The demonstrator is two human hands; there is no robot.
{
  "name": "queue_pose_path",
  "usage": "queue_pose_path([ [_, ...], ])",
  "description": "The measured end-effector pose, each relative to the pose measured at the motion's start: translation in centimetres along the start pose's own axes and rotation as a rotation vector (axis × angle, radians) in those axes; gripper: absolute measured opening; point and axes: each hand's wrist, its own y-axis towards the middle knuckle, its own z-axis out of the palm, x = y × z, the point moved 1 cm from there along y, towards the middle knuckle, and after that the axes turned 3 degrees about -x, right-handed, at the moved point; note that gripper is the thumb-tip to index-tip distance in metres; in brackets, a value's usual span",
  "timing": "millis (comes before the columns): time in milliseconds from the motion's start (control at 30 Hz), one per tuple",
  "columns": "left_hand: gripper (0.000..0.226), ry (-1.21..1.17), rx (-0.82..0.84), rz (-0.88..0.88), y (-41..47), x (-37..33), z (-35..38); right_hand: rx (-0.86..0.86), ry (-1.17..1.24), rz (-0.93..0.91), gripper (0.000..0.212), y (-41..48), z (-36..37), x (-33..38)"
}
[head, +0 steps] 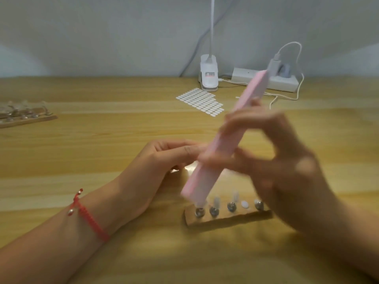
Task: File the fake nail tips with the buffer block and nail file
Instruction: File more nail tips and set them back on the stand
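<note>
My right grip clamps the pink buffer block, its long axis slanting down toward me. Its lower end meets the leftmost nail tip. My left grip lies beside it, and I cannot tell whether it holds anything.

We record bare forearms, red braided cord bracelet behind left hand, small silver beads at its knot, right hand blurred

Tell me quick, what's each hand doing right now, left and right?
Left hand: fingers at the buffer block, grip cannot be told.
Right hand: holding the buffer block.
</note>
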Motion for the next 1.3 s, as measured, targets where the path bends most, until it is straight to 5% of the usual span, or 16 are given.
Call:
queue_pose_path([
  [167,0.032,0.017,-0.046,0.004,0.1,0.1,0.0,-0.049,-0.052,0.098,0.036,1.1,-1.3,-2.2],
  [300,0.039,-0.014,-0.052,-0.007,0.1,0.0,0.0,0.037,0.041,-0.032,0.024,-0.1,0.5,0.3],
  [433,0.033,0.050,-0.031,0.016,0.2,0.1,0.0,-0.065,-0.007,0.149,0.040,1.1,-1.1,-2.4],
  [633,0.030,-0.006,0.000,-0.017,0.0,0.1,0.0,-0.013,0.020,-0.051,0.034,0.5,0.1,-0.5],
  [867,0.022,-0.007,-0.044,0.011,0.0,-0.1,-0.1,-0.157,-0.258,0.296,0.048,0.1,-3.4,-6.7],
  [1300,0.028,-0.100,-0.088,0.035,0.0,0.1,0.3,0.013,-0.126,-0.057,0.053,-0.1,-0.6,-1.7],
])
